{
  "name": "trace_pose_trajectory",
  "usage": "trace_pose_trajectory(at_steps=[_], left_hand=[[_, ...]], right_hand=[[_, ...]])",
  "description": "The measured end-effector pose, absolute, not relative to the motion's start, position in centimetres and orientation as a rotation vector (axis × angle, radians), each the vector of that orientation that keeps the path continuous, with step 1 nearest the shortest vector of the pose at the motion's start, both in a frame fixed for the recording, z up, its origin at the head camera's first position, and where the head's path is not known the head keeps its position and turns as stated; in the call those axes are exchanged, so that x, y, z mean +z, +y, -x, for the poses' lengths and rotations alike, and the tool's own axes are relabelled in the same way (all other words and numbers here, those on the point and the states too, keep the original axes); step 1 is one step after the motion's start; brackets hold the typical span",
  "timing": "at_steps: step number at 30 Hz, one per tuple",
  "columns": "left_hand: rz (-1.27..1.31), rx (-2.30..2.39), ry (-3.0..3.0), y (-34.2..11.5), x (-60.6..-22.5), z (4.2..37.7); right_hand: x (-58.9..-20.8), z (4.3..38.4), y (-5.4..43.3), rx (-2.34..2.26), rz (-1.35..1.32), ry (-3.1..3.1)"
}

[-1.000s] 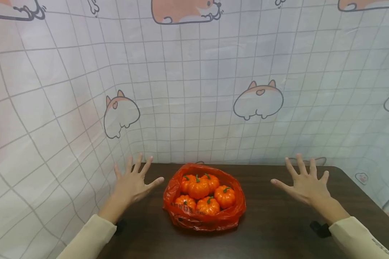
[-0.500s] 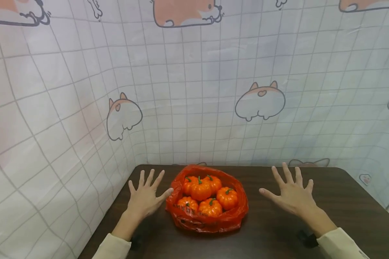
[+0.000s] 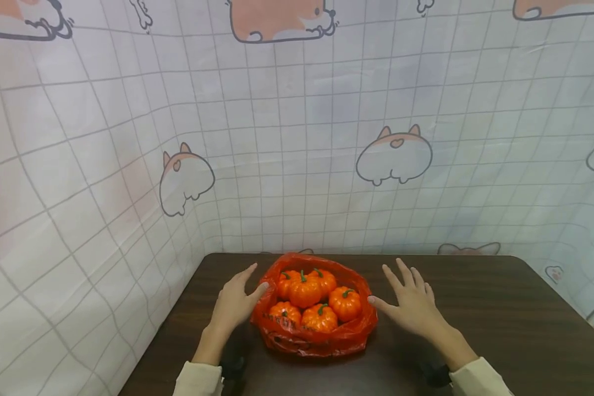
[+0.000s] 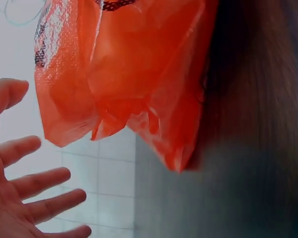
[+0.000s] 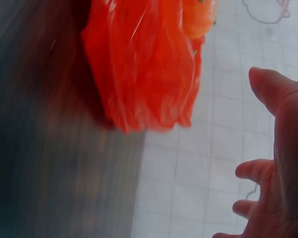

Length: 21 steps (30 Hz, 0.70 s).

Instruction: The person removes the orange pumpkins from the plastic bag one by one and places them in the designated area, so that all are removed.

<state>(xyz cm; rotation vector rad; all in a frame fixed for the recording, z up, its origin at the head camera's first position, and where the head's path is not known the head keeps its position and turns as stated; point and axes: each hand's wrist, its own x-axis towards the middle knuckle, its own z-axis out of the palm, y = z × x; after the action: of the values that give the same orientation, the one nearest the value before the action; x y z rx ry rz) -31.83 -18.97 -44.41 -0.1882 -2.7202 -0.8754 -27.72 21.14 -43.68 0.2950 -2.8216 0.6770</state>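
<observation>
A red plastic bag (image 3: 317, 346) stands on the dark table with its mouth spread wide. Inside lie several small orange pumpkins (image 3: 304, 291) with green stems. On the bag's left side is my left hand (image 3: 231, 302), fingers spread and its thumb overlapping the bag's edge in the head view. My right hand (image 3: 414, 305) hovers to the right, its thumb pointing at the bag's rim. Both wrist views show spread fingers apart from the bag's side, holding nothing. One pumpkin (image 5: 198, 17) peeks over the rim in the right wrist view.
The dark wooden table (image 3: 500, 313) reaches back to a white gridded cloth (image 3: 307, 137) printed with cartoon dogs. That cloth also hangs along the left side. Cream sleeves (image 3: 198, 378) and dark wrist bands cover both wrists.
Both hands have moved inward from either side, closing on the bag, and their fingers are less widely fanned. The bag and the pumpkins have stayed in place.
</observation>
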Motion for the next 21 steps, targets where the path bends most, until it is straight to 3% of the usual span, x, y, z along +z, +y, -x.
trace_pose_trajectory(at_steps=[13, 21], left_hand=[[-0.184, -1.547, -2.441, -18.8, -46.3, 33.7], [-0.108, -1.836, -2.431, -19.4, -47.4, 34.2]], right_hand=[[-44.4, 29.3, 16.1, 1.189, -0.425, -2.686], [-44.4, 30.2, 13.5, 1.424, -0.479, -2.632]])
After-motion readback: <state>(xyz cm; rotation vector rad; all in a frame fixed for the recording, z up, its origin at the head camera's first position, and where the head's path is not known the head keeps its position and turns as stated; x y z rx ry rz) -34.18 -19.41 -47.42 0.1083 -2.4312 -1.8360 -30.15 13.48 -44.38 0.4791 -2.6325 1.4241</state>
